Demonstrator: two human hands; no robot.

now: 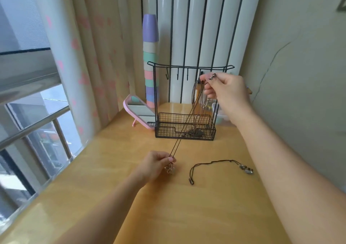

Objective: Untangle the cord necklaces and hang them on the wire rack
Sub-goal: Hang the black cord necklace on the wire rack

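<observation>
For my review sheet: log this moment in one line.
left hand: pulls flower-pendant cord taut | right hand: holds cord bunch at rack hooks | spare necklace: on table

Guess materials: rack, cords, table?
Rack: thin black-coated metal wire by the look; welded grid basket and hooks. Cords: dark brown, matte, likely waxed cotton or leather; pulled straight between both hands. Table: light wood or laminate, glossy; it shows grain and reflections.
</observation>
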